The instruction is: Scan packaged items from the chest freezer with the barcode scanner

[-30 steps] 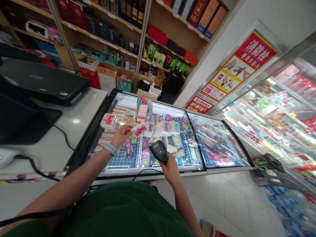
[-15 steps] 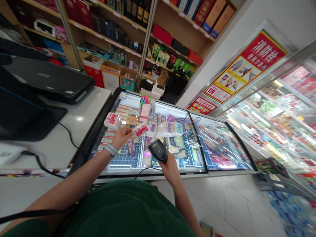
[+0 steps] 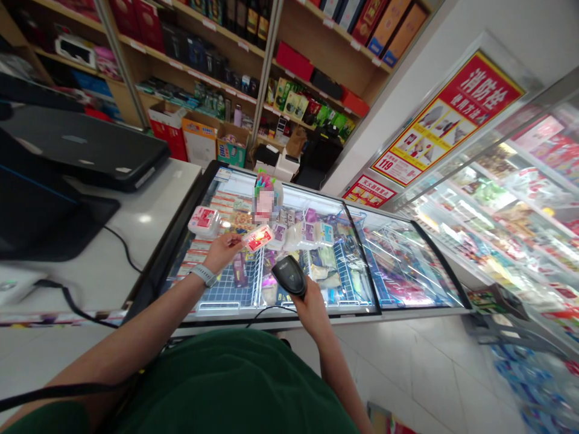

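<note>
Left hand [image 3: 221,253] pinches small red packet [image 3: 260,238], its face lit red, right hand [image 3: 312,307] closed round barcode scanner [image 3: 289,276] pointed toward it, both held over glass-topped freezer [image 3: 316,314]

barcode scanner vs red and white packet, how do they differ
The barcode scanner is black and bulky; the packet is flat, red and white. The scanner sits in the right hand; the packet is pinched by the left hand. The scanner trails a cable; the packet has none. Both are held above the glass-topped freezer.
</note>
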`<move>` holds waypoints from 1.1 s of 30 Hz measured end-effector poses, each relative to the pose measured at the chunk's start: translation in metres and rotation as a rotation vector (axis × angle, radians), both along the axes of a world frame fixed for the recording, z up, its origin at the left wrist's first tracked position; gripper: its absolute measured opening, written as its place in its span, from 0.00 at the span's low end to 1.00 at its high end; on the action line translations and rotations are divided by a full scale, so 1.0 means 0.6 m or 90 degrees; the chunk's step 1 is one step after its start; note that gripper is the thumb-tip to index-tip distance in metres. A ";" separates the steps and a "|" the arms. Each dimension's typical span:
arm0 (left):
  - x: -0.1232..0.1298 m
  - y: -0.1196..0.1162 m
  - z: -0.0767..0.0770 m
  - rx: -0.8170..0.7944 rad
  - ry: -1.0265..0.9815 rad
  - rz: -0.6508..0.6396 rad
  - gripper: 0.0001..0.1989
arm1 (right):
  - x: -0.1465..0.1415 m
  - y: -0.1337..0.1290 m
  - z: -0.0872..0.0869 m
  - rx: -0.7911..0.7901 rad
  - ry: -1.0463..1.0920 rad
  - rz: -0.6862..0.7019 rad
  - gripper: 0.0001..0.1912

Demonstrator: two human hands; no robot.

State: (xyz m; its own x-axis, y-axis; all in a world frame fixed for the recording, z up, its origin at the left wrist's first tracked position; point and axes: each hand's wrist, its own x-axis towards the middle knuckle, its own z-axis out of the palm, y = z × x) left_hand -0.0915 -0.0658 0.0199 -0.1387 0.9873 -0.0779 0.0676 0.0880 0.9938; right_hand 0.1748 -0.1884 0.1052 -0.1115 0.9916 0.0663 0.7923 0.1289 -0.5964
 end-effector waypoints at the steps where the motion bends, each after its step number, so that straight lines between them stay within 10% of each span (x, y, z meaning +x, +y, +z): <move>1: 0.000 0.000 -0.001 0.000 0.000 0.000 0.24 | 0.000 0.000 0.000 0.000 -0.001 0.001 0.12; 11: -0.010 0.000 -0.002 -0.014 -0.050 0.035 0.23 | -0.001 -0.003 -0.002 -0.007 0.015 -0.002 0.10; 23: -0.140 0.016 -0.012 -0.116 -0.113 0.323 0.13 | 0.007 -0.004 -0.024 0.011 -0.001 -0.005 0.10; 33: -0.156 0.034 -0.026 -0.170 -0.042 0.322 0.11 | 0.002 -0.005 -0.015 -0.005 0.005 -0.001 0.09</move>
State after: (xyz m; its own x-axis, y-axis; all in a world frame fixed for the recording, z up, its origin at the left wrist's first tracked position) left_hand -0.1853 -0.0455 0.0045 -0.5755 0.7439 -0.3399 -0.1098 0.3415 0.9334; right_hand 0.1760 -0.1915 0.0962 -0.1086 0.9923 0.0600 0.7874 0.1227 -0.6041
